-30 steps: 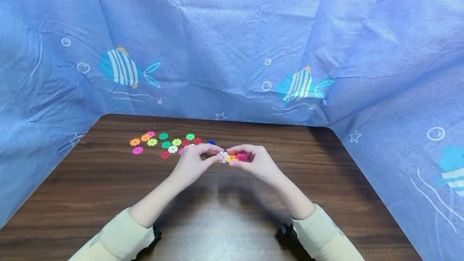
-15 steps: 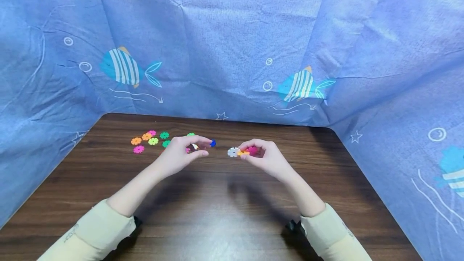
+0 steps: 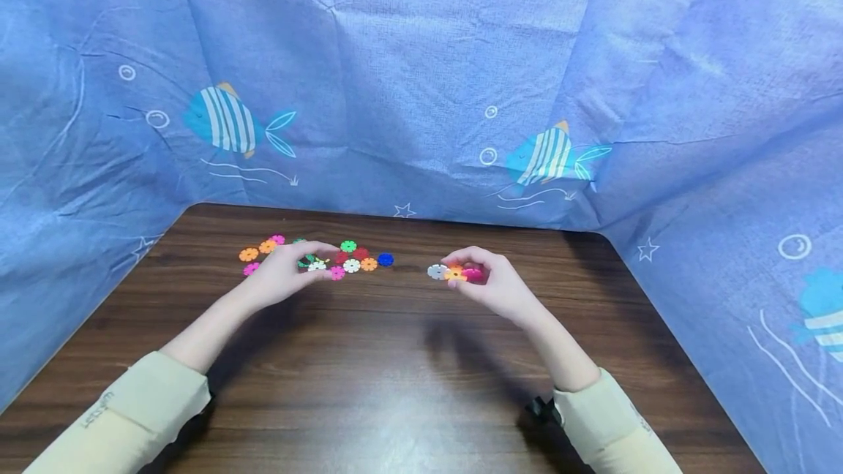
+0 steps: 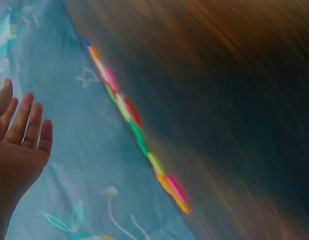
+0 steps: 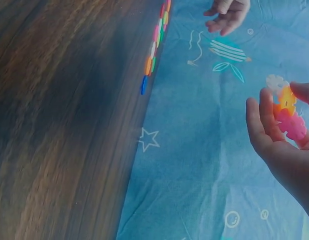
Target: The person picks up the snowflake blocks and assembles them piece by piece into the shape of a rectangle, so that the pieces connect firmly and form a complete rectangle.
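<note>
My right hand (image 3: 506, 288) pinches a joined row of toothed plastic snowflake discs above the table. The row has a white disc (image 3: 436, 271), an orange disc (image 3: 454, 274) and a pink disc (image 3: 473, 275); the right wrist view shows the same pink disc (image 5: 292, 125) near the palm. With nothing in its fingers, my left hand (image 3: 279, 273) hovers over loose snowflake discs at the left. It hides some of them. In the left wrist view, the fingers of the left hand (image 4: 22, 135) are apart and relaxed.
Loose discs in several colours lie on the dark wooden table (image 3: 382, 357), among them a blue disc (image 3: 385, 260), a green disc (image 3: 348, 246) and an orange disc (image 3: 248, 254). A blue fish-print cloth (image 3: 395, 93) hangs around the table's far and side edges.
Both hands were together at the joined discs. The left hand has let go and moved left over the loose discs. The right hand has shifted slightly right with the joined row.
</note>
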The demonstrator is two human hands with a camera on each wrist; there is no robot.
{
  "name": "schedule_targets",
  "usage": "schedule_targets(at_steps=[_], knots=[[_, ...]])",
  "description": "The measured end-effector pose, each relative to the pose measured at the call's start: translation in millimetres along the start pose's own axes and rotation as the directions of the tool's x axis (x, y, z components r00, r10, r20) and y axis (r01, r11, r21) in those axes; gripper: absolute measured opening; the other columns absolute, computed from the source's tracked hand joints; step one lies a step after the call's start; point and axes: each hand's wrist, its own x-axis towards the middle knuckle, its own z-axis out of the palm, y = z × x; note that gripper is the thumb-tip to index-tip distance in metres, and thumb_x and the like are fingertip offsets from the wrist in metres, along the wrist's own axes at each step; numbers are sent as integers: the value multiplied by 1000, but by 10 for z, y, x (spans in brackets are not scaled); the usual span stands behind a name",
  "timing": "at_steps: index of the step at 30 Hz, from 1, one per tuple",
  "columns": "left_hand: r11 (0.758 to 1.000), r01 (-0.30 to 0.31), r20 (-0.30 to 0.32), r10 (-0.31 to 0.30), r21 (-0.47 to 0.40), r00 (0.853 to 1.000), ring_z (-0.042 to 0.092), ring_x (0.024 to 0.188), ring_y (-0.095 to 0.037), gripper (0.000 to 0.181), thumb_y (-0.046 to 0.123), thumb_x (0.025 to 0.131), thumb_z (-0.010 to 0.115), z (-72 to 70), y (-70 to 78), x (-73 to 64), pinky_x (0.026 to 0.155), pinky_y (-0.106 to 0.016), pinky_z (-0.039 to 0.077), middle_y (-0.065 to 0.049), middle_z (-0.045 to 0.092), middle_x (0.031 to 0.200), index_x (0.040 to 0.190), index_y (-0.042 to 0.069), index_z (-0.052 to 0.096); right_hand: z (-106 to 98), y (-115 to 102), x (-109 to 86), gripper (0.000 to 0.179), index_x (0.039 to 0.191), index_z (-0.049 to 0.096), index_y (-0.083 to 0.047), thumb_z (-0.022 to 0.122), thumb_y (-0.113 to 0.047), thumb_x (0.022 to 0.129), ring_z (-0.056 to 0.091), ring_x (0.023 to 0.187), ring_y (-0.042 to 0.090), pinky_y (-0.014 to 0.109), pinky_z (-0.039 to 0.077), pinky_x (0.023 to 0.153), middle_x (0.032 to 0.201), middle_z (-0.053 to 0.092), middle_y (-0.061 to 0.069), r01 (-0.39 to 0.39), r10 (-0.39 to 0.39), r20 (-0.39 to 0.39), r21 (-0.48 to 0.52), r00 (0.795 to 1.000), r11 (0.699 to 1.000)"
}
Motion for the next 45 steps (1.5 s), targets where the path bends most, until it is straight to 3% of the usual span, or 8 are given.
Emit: schedule_targets(at_steps=[4,7,11,16,18,26,38,45], knots=[[999,29,39,-30,37,999,60,93,-26,48,26,83,74,-28,-220,19,70,-36,46,-8,65,119,126,13,59,-14,-187,-43,28,111,64,-3,68,-3,83,64,82,13,21,53,72,101,66,13,17,-18,-5,-47,1000,999],[998,33,92,-37,47,995,60,100,-30,52,21,82,74,-50,-393,29,83,-45,49,-13,62,122,128,6,56,-8,-330,-72,27,110,64,3,66,3,83,61,84,14,18,51,73,103,64,16,65,-66,-10,-89,998,994],[997,69,154,-75,44,985,54,117,-37,53,14,81,74,-76,-581,18,96,-54,42,-19,59,126,128,-1,55,3,-239,-47,25,107,64,7,63,7,83,63,84,18,24,54,74,103,61,20,127,-128,-5,-54,992,990],[988,116,196,-135,105,971,57,108,-34,48,16,82,74,-60,-729,37,94,-52,44,-18,63,117,123,-1,59,8,35,29,26,109,62,11,58,12,84,67,73,16,43,56,66,106,55,24,111,-113,16,96,994,989],[985,111,210,-137,132,968,58,105,-32,44,18,81,74,-42,-765,62,93,-51,45,-16,64,111,119,-1,61,5,114,54,25,109,63,9,58,11,84,67,70,14,43,57,65,105,56,22,101,-103,15,111,995,989],[982,82,251,-123,168,960,59,96,-25,22,15,80,75,-3,-823,158,88,-48,47,-6,66,98,100,7,68,20,170,110,23,110,61,6,60,2,88,61,57,14,24,50,60,73,61,23,22,-26,50,82,998,996],[980,133,297,-172,148,939,54,84,-20,12,10,81,74,-4,-743,187,79,-40,46,-4,60,88,87,8,64,51,-193,78,21,105,62,8,57,6,84,52,61,6,17,45,55,83,62,13,-20,22,37,-40,999,999],[978,155,320,-194,142,927,49,77,-18,18,10,82,73,-2,-690,165,71,-34,43,-4,57,84,93,6,60,49,4,96,20,106,64,3,62,1,86,57,75,5,17,49,67,97,64,22,7,-6,22,-22,1000,1000]])
